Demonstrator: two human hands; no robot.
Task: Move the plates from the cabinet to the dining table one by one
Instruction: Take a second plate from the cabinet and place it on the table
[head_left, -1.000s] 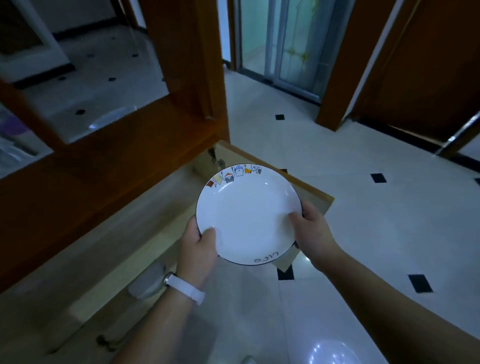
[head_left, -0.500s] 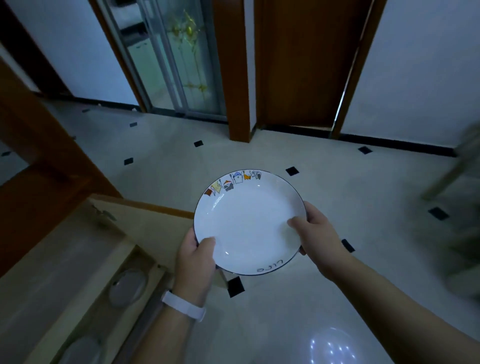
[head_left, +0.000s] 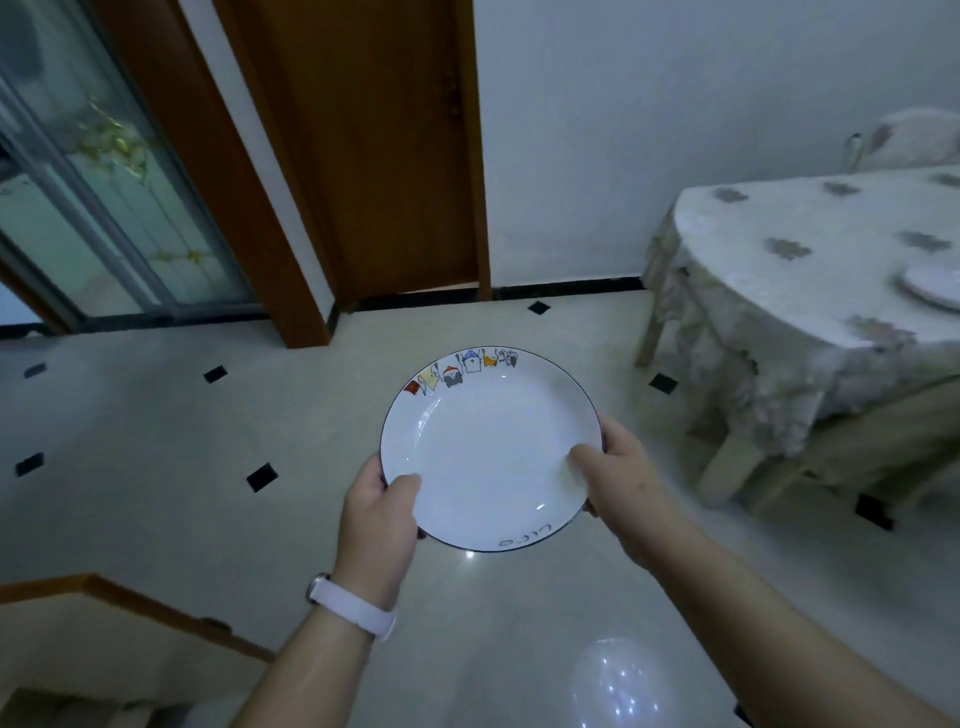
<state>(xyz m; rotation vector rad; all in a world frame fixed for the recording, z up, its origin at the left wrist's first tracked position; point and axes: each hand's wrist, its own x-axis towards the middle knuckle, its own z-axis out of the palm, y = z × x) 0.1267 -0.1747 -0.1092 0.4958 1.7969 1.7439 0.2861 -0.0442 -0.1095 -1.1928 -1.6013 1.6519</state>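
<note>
Mid-carry: our left hand (head_left: 382, 512) and right hand (head_left: 621, 480) gripped a plate (head_left: 488, 452) by its rim, well apart from the counter (head_left: 779, 301), where a second plate (head_left: 932, 283) already lay.

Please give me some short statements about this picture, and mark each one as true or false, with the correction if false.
1. The left hand and the right hand both grip the white plate by its rim. True.
2. The white plate has food on it. False: it is empty.
3. A second plate lies on the dining table. True.
4. The wristband is on the right wrist. False: it is on the left wrist.
</note>
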